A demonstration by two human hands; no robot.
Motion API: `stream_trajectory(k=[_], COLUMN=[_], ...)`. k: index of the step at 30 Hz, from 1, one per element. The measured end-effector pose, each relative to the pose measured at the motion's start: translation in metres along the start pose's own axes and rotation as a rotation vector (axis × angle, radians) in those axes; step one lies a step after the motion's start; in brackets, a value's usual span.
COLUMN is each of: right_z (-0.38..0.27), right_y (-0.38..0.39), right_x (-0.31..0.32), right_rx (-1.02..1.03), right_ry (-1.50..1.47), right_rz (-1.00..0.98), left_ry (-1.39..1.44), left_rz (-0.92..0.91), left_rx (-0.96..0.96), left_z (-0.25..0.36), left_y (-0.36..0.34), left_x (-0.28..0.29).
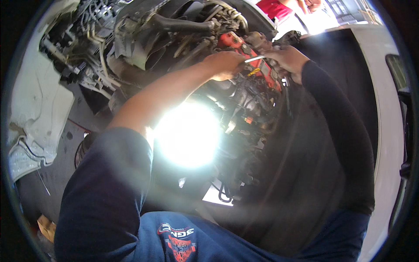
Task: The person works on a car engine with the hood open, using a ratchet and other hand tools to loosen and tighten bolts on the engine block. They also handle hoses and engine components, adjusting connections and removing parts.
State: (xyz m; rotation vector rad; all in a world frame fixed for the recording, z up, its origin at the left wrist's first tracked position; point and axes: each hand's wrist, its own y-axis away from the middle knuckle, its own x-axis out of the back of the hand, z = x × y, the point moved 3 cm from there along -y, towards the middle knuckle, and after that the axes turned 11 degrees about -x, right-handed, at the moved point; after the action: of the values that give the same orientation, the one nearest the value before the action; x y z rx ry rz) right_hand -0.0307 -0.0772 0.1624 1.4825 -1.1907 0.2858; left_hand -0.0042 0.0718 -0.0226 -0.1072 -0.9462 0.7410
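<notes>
I am leaning over an open car engine bay. My left hand (225, 64) reaches in over the red engine cover (238, 43) with its fingers curled; what it grips is hidden. My right hand (286, 59) is closed around a slim shiny metal tool (255, 59) whose tip points left toward my left hand. Both hands meet above the red cover, among hoses and wiring. A bright glare (187, 133) washes out the engine parts below my left forearm.
A black rubber hose (181, 24) runs across the top of the bay. White car body panels (37, 105) lie at the left, a white fender (386, 131) at the right. Another person in red (279, 8) stands beyond the car.
</notes>
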Motion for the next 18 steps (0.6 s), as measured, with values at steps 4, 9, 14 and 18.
stream_trajectory(k=[4, 9, 14, 18], right_z=[-0.014, -0.017, -0.013, -0.023], right_y=[0.011, 0.0, 0.004, -0.001], right_x=[0.003, -0.004, -0.005, -0.006], right_rx=[0.789, 0.21, 0.465, 1.051], right_ry=[0.91, 0.456, 0.591, 1.178], right_rz=[0.436, 0.178, 0.448, 0.494], left_ry=[-0.097, -0.038, -0.037, -0.043], left_rz=[0.052, 0.116, 0.086, 0.119], left_rx=[-0.059, -0.077, -0.002, -0.039], left_z=[0.003, 0.008, 0.009, 0.011], left_y=[0.001, 0.001, -0.001, 0.0], left_x=[0.001, 0.007, 0.008, 0.011])
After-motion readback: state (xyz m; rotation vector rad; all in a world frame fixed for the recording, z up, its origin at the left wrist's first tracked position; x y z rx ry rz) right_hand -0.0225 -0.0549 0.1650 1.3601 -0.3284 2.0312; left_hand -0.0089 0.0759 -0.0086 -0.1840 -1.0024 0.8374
